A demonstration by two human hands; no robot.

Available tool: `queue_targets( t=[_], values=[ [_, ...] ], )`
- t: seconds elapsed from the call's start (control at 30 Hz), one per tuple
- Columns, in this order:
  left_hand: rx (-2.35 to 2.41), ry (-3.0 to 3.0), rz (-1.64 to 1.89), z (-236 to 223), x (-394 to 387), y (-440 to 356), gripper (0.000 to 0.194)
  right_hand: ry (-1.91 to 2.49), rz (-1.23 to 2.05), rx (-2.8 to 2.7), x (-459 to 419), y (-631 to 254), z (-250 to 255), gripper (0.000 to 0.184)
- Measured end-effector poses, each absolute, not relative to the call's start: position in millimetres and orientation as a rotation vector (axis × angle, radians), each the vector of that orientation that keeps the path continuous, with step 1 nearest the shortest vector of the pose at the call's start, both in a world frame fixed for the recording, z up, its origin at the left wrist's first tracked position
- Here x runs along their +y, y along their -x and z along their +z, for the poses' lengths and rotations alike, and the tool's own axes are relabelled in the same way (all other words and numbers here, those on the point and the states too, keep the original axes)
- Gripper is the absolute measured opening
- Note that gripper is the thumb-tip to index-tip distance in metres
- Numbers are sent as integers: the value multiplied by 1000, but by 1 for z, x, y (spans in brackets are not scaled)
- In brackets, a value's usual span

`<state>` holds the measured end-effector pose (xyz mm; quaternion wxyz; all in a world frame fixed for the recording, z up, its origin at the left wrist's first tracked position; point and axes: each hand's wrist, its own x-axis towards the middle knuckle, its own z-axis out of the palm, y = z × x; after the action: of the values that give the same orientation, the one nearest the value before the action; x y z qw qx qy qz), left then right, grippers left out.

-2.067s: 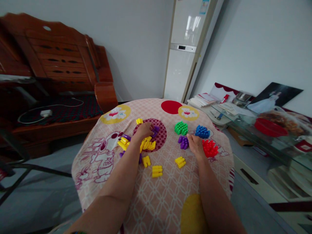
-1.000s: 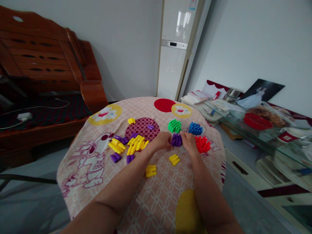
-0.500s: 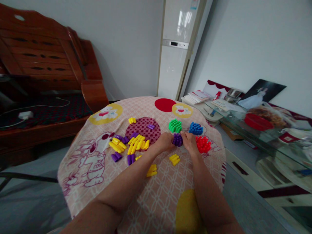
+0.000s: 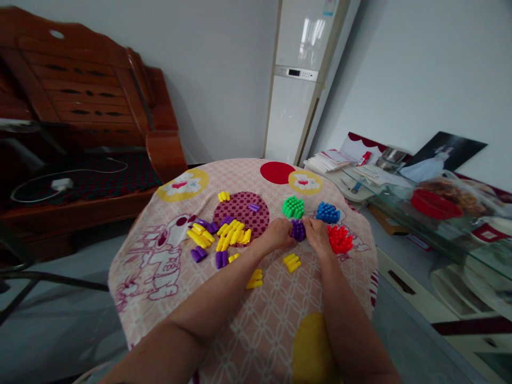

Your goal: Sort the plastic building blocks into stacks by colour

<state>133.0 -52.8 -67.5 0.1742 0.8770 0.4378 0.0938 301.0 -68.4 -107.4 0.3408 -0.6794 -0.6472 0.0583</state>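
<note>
My left hand (image 4: pixel 280 233) and my right hand (image 4: pixel 316 232) close in from either side on a bundle of small purple plastic pieces (image 4: pixel 298 230) on the table. The fingers are bent against the bundle; some fingertips are hidden behind it. Just beyond stands a green bundle (image 4: pixel 293 207). A blue bundle (image 4: pixel 328 212) lies past my right hand, and a red bundle (image 4: pixel 340 239) sits to the right of that wrist. A few joined yellow pieces (image 4: pixel 292 262) lie nearer me, between my forearms.
Loose yellow pieces (image 4: pixel 230 234) and purple pieces (image 4: pixel 199 254) are scattered on the left of the round, cloth-covered table (image 4: pixel 272 330). At right stands a glass-topped cabinet (image 4: pixel 396 197) with papers, a red bowl (image 4: pixel 435 204) and a photo. A wooden bench (image 4: pixel 80 101) is at left.
The whole view has shifted slightly, so the table sits a little further right. Both hands stay at the purple bundle, with hardly any movement against the table.
</note>
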Motion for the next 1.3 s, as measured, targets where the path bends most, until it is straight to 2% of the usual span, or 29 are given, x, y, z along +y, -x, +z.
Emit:
queue_targets(
  t=[0.67, 0.9, 1.0, 1.13, 1.3],
  values=[
    [1275, -2529, 130, -67, -52, -131, 22, 1745, 136, -1701, -69, -301, -107, 45],
    [1222, -2474, 186, -63, -40, -118, 14, 1737, 155, -1698, -70, -301, -106, 44],
    [1346, -2471, 314, -63, -20, -97, 20, 1755, 164, -1704, -70, -300, -105, 45],
    [1665, -2472, 595, -78, 4, -70, 39, 1785, 156, -1687, -72, -299, -105, 46],
    [1686, -2502, 425, -98, 14, -54, 42, 1768, 229, -1600, -72, -300, -106, 57]
  ],
)
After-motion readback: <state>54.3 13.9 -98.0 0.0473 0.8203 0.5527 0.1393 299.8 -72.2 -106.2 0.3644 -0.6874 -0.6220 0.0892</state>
